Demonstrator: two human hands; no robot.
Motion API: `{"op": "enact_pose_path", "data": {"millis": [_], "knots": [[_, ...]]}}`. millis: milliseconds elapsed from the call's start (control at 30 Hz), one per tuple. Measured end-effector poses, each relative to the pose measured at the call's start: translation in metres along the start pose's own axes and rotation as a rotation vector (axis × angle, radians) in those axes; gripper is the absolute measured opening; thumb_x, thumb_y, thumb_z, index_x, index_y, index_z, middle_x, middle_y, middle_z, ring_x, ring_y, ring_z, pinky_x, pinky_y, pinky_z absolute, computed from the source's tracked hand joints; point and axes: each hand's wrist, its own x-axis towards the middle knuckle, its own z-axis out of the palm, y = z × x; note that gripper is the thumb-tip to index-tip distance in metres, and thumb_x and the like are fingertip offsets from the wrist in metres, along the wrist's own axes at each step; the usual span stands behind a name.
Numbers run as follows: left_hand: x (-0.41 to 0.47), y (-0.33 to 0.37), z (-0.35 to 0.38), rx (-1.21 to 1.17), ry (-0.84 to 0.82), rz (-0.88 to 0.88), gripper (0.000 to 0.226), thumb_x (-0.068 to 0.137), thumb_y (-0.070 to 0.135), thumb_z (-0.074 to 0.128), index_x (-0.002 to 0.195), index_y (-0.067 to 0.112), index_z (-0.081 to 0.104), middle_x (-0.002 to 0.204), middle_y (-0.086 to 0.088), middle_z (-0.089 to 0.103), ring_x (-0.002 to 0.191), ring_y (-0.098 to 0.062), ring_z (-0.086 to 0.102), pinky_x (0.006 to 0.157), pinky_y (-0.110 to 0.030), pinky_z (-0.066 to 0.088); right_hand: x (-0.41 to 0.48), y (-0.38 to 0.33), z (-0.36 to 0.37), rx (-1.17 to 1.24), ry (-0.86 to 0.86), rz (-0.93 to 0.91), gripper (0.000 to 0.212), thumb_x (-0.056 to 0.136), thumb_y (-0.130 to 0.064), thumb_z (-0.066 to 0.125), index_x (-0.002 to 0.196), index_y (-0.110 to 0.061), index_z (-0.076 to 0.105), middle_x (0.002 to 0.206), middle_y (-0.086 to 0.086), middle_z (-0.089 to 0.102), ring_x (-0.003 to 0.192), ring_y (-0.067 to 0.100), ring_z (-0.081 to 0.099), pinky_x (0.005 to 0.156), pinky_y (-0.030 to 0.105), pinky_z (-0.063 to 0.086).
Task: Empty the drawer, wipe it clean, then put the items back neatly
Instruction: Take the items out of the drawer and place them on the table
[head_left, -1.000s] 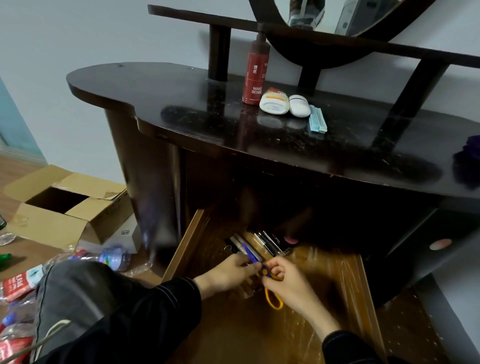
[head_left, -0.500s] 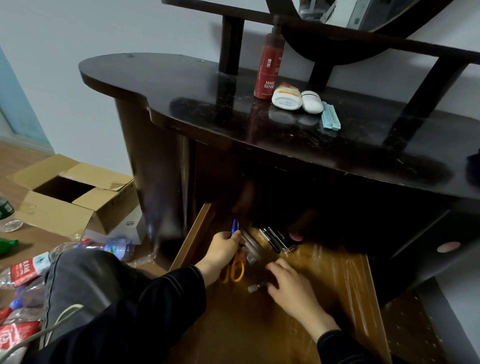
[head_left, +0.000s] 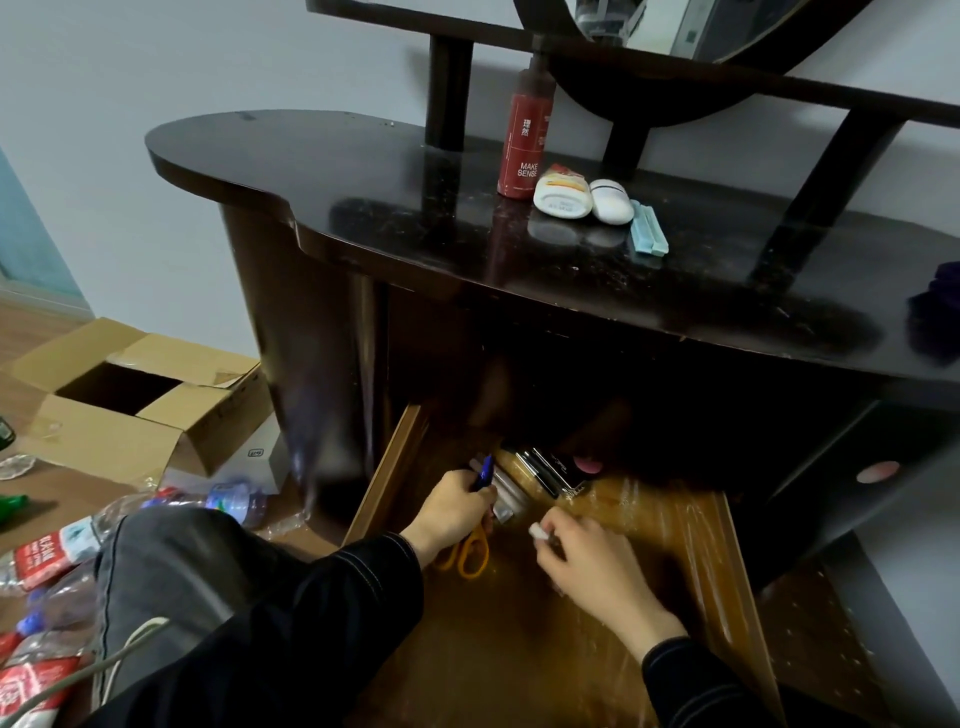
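Our left hand (head_left: 451, 512) grips the scissors (head_left: 485, 472), long axis 6-to-12 o'clock, blue blades pointing to 12, orange handles at its 6, while our right hand (head_left: 587, 566) pinches a white-capped tube (head_left: 537, 531).

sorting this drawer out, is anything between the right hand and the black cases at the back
Nothing visible: only bare wooden drawer floor lies between the right hand and the glossy black cases.

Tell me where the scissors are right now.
Head view, lower centre: the left hand grips the scissors at the left side of the drawer, orange handles below the palm, blue blades poking up beside the tubes.
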Motion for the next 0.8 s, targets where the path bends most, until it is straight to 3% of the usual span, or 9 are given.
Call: {"op": "enact_pose_path", "data": {"millis": [67,200,300,400,500,633,800], "knots": [[-0.005,-0.001,0.001,0.142,-0.041,0.077,0.019,0.099,0.023,0.055,0.094,0.006,0.062,0.068,-0.004,0.062,0.053,-0.015,0.052,0.054,-0.031,0.042,-0.011,-0.002,-0.017,0.139,0.033,0.080,0.011,0.099,-0.045,0.054,0.092,-0.038,0.050,0.068,-0.012,0.060,0.058,-0.002,0.060,0.046,0.014,0.044],[-0.026,0.016,0.000,0.297,-0.128,0.273,0.023,0.099,0.034,0.057,0.078,0.024,0.057,0.059,0.009,0.053,0.045,-0.006,0.043,0.049,-0.026,0.036,-0.041,-0.014,-0.064,0.254,0.131,0.054,0.014,0.095,-0.046,0.057,0.085,-0.039,0.050,0.069,-0.007,0.058,0.066,0.008,0.059,0.049,0.022,0.041],[-0.052,0.042,-0.005,0.247,-0.176,0.403,0.021,0.099,0.039,0.058,0.082,0.026,0.059,0.058,0.007,0.058,0.047,-0.006,0.049,0.046,-0.021,0.038,-0.057,-0.029,-0.120,0.242,0.258,-0.069,0.013,0.093,-0.049,0.054,0.089,-0.037,0.053,0.066,-0.007,0.055,0.065,0.011,0.057,0.049,0.022,0.041],[-0.082,0.077,-0.016,0.155,-0.190,0.546,0.027,0.099,0.040,0.057,0.092,0.015,0.062,0.071,-0.006,0.065,0.056,-0.014,0.059,0.051,-0.026,0.045,-0.062,-0.049,-0.184,0.316,0.423,-0.178,0.012,0.092,-0.047,0.057,0.089,-0.034,0.057,0.066,-0.011,0.059,0.059,0.011,0.059,0.048,0.020,0.040],[-0.111,0.116,-0.030,-0.008,-0.229,0.632,0.027,0.099,0.038,0.059,0.100,0.012,0.063,0.067,0.001,0.062,0.055,-0.013,0.061,0.051,-0.024,0.049,-0.047,-0.056,-0.236,0.358,0.566,-0.206,0.017,0.091,-0.048,0.060,0.088,-0.031,0.060,0.065,-0.009,0.061,0.055,0.012,0.057,0.051,0.028,0.045],[-0.136,0.171,-0.047,-0.079,-0.176,0.782,0.025,0.100,0.035,0.057,0.104,0.011,0.065,0.058,0.000,0.057,0.046,-0.011,0.054,0.047,-0.023,0.043,0.005,-0.041,-0.281,0.421,0.566,-0.075,0.030,0.087,-0.055,0.060,0.084,-0.025,0.062,0.060,-0.003,0.062,0.054,0.015,0.053,0.062,0.041,0.051],[-0.118,0.244,-0.067,-0.176,-0.015,0.829,0.031,0.100,0.031,0.055,0.104,0.002,0.063,0.052,-0.008,0.057,0.039,-0.013,0.046,0.041,-0.021,0.040,0.067,-0.010,-0.291,0.471,0.494,0.231,0.030,0.088,-0.044,0.065,0.075,-0.017,0.068,0.054,-0.004,0.066,0.054,0.010,0.060,0.078,0.045,0.055]]}}
